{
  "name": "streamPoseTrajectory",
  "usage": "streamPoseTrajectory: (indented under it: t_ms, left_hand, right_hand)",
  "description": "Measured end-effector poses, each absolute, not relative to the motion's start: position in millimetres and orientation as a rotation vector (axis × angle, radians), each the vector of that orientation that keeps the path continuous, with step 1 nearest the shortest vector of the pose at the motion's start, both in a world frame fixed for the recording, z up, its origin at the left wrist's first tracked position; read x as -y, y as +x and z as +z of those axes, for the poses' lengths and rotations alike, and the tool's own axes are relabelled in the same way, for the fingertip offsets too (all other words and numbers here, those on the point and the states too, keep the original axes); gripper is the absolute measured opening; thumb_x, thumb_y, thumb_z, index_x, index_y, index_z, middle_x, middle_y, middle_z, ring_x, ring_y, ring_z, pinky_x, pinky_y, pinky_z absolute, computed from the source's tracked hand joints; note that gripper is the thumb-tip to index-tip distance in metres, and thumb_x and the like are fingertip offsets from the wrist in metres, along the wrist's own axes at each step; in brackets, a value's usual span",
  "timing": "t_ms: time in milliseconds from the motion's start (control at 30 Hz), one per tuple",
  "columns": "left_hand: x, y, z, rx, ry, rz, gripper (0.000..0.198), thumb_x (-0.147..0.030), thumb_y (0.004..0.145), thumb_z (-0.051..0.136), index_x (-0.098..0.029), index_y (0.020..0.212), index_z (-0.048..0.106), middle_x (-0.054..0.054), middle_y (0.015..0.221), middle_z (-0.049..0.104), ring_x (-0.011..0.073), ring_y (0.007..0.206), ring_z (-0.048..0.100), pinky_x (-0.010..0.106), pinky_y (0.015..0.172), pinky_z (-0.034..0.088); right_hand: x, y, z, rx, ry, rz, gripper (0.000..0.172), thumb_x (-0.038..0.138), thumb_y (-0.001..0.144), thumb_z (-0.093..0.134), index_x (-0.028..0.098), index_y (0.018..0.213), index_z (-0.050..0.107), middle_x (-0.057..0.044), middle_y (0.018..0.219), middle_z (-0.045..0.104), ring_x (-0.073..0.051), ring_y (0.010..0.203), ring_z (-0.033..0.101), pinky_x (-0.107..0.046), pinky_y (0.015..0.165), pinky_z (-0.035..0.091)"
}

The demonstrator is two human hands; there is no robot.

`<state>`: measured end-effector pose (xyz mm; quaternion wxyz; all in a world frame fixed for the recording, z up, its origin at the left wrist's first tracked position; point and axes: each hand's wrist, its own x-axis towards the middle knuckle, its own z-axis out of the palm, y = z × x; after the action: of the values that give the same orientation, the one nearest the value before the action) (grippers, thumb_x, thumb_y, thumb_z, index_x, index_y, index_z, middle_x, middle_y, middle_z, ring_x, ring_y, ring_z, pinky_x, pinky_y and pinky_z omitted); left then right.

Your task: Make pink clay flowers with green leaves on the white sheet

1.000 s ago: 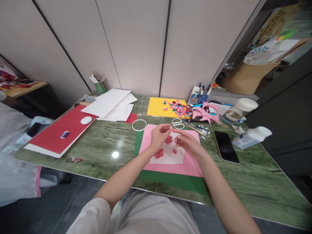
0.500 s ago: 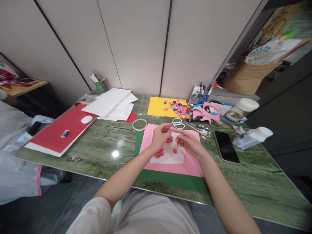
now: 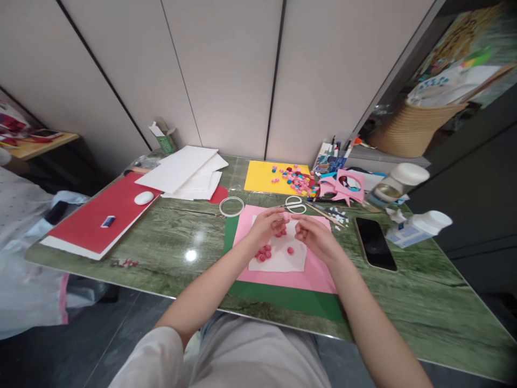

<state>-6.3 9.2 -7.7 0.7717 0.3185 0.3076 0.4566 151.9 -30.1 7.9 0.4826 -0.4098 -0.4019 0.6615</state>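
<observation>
Grey panelled wall (image 3: pixel 226 75) beyond a green worktop (image 3: pixel 436 307) with a bright reflection (image 3: pixel 190 255); dark tiled floor (image 3: pixel 121 328); wooden table (image 3: pixel 60 143) far left.

Bare forearms (image 3: pixel 214 291) slanted inward, left hand (image 3: pixel 264 226) and right hand (image 3: pixel 318 237) close together, fingers (image 3: pixel 306 220) bent.

Rosettes (image 3: pixel 281 233) partly behind left hand (image 3: pixel 269 223)
</observation>
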Motion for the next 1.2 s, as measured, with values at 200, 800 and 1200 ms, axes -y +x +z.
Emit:
streamPoseTrajectory:
  t_ms: [200, 800, 1200]
  left_hand:
    - [-0.1, -5.4, -0.8, -0.727, 0.991, 0.944, 0.035, -0.023, 0.064, 0.068, -0.012, 0.096, 0.059, 0.005, 0.07, 0.063, 0.0108, 0.058, 0.058, 0.025, 0.058, 0.043]
    - [4.5, -5.9, 9.4, -0.659, 1.169, 0.95, 0.038, -0.032, 0.063, 0.07, -0.013, 0.096, 0.062, 0.005, 0.072, 0.063, 0.0092, 0.061, 0.055, 0.022, 0.058, 0.041]
    - [1.2, -0.2, -10.2, -0.724, 0.835, 0.961, 0.035, -0.029, 0.058, 0.074, -0.012, 0.086, 0.063, 0.006, 0.074, 0.064, 0.01, 0.062, 0.058, 0.028, 0.066, 0.043]
  right_hand:
    - [28.5, 152.4, 2.9, 1.005, -1.142, 1.399, 0.025, 0.032, 0.068, 0.065, 0.026, 0.092, 0.06, 0.002, 0.079, 0.058, -0.01, 0.07, 0.054, -0.023, 0.064, 0.041]
    - [26.2, 153.5, 0.6, 0.931, -1.05, 1.648, 0.027, 0.042, 0.076, 0.054, 0.024, 0.094, 0.062, -0.002, 0.087, 0.062, -0.012, 0.074, 0.057, -0.026, 0.067, 0.046]
    - [33.9, 145.5, 2.6, 1.671, -1.41, 0.47, 0.029, 0.036, 0.08, 0.05, 0.022, 0.101, 0.062, -0.007, 0.094, 0.066, -0.02, 0.083, 0.061, -0.036, 0.079, 0.046]
